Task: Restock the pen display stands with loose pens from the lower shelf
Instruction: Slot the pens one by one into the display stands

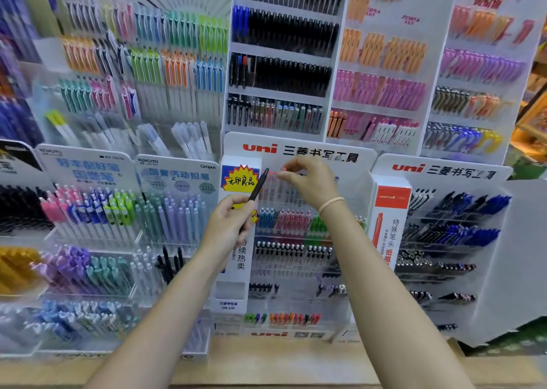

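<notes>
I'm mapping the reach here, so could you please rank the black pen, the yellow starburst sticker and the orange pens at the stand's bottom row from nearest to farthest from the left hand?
1. The black pen, held in the left hand itself.
2. The yellow starburst sticker, just above the hand on the stand's left panel.
3. The orange pens, far below and to the right, in the bottom row.

The pen [258, 189] in the left hand [229, 221] looks matt black plastic. The stand [299, 148] is glossy white board with clear, smooth plastic tiers [291, 265]. The counter [266, 368] looks like pale wood. The wristband [331, 204] looks smooth, rubbery.
</notes>
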### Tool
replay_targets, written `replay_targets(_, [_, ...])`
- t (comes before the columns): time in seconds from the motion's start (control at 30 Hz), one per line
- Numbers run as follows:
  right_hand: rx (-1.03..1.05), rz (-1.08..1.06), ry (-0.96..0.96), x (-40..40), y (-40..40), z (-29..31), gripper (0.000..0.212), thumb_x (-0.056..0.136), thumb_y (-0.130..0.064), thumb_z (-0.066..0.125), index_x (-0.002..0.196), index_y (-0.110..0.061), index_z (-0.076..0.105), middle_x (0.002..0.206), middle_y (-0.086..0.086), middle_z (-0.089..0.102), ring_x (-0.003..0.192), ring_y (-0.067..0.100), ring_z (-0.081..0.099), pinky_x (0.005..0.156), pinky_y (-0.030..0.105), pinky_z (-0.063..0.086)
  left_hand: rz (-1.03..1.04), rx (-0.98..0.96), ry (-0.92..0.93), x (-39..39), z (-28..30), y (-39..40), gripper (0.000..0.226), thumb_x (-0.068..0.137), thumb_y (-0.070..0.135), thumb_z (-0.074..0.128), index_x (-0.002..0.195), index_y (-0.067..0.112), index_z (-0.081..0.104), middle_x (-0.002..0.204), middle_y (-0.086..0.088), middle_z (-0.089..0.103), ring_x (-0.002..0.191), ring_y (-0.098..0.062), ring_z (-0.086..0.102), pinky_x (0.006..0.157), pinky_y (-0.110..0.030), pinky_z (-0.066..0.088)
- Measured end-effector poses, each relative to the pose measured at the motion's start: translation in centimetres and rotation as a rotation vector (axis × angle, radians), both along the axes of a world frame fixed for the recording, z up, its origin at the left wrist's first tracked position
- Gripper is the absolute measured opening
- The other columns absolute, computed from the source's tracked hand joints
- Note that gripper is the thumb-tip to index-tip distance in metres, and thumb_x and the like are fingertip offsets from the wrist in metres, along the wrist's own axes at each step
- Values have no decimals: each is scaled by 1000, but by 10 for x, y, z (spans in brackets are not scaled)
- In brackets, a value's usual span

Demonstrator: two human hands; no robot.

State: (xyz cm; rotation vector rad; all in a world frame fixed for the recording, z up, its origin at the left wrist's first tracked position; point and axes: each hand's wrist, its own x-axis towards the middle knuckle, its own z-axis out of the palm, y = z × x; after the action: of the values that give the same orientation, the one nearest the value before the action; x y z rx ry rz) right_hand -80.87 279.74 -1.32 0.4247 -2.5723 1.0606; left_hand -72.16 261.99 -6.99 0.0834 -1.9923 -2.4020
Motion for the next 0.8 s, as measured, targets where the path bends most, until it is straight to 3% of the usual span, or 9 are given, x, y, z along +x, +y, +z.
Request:
replay_targets(0.13, [32,28,-63,-5,2,4,21,84,-28,77,88,-8,73,83,4,70,82,20,63,76,29,54,-50,28,-7,-2,-2,-3,18,105,15,49,118,15,61,64,3,46,45,-9,32,40,-20,24])
replay_targets(0.27, [-21,39,-37,-6,3,2,18,83,-23,79,88,-7,73,78,2,67,74,13,59,66,16,48,-61,86,-18,-2,1,-3,23,104,7,46,111,17,65,67,0,50,47,-10,39,40,-20,26])
replay_targets(0.4, [-13,53,-35,-5,2,-2,16,84,-22,77,92,-9,73,79,-3,66,74,10,58,67,13,46,-14,89,15,-1,-3,-5,11,101,5,53,108,11,58,71,-3,62,50,-9,49,41,-18,33])
replay_targets(0.57, [22,65,-64,-6,4,2,17,84,-25,77,91,-9,74,80,0,68,77,16,60,71,22,51,88,339,24,3,-2,-9,8,94,0,61,96,7,61,69,-4,66,53,-12,56,45,-18,42])
replay_targets(0.67, [-15,76,-64,-4,5,1,17,83,-23,78,90,-8,74,77,-2,66,73,10,57,66,11,46,146,502,12,2,0,-17,10,83,9,69,93,9,66,64,0,62,51,-8,54,45,-16,41])
replay_targets(0.8, [-39,68,-52,-2,4,-1,18,84,-24,77,91,-8,74,79,1,68,74,12,59,68,18,48,147,510,-16,5,4,-22,22,75,20,72,95,11,70,67,3,66,55,-5,55,48,-16,41])
